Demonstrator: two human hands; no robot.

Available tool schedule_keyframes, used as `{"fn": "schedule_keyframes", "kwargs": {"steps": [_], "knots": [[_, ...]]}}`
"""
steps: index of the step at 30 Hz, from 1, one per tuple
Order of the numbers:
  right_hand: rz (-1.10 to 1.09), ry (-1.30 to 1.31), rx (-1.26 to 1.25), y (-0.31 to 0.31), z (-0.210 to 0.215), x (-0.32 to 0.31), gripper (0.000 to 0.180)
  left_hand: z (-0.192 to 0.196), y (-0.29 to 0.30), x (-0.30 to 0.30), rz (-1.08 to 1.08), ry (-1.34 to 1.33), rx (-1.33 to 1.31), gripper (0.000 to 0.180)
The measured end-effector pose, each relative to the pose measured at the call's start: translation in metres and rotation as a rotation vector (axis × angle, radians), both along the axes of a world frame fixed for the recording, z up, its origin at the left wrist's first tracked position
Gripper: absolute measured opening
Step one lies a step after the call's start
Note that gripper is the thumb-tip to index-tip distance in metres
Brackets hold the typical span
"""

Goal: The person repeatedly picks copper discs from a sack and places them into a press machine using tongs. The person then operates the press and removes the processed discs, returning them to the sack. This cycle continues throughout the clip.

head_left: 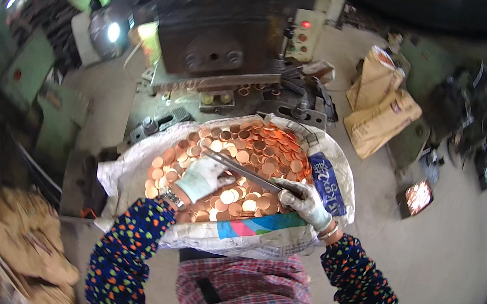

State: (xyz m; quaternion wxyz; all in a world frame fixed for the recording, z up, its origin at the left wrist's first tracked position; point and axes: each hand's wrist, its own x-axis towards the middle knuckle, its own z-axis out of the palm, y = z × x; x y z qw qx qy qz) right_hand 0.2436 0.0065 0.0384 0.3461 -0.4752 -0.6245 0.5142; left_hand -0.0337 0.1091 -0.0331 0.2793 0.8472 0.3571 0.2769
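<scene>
A heap of round copper discs [256,154] fills a rolled-down white woven sack [119,174] in front of me. My left hand [202,178], in a whitish glove, rests on the discs with its fingers curled inward; what they hold, if anything, is hidden. In my gloved right hand [305,202] are long metal tweezers [241,169], slanting up and left across the heap. Their tips lie just above my left hand, over the discs.
A dark press [215,52] stands right behind the sack, with a control box [305,34] showing a red light beside it. Brown paper sacks [382,120] lie at the right. Crumpled brown sacking [33,233] is at the lower left, near green machine parts [27,70].
</scene>
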Motion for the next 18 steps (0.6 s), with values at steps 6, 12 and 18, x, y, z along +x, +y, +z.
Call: {"fn": "schedule_keyframes", "kwargs": {"steps": [6,12,18], "knots": [[-0.078,-0.118,0.131,0.016,0.026,-0.001,0.038,0.005,-0.003,-0.037,0.184,0.075,0.162,0.033],[-0.052,-0.572,0.469,0.092,0.063,0.013,0.036,0.005,0.0,-0.053,0.249,0.15,0.271,0.029],[-0.095,-0.931,0.912,0.169,0.064,0.002,0.033,0.009,-0.005,-0.058,0.224,0.338,0.131,0.046]]}}
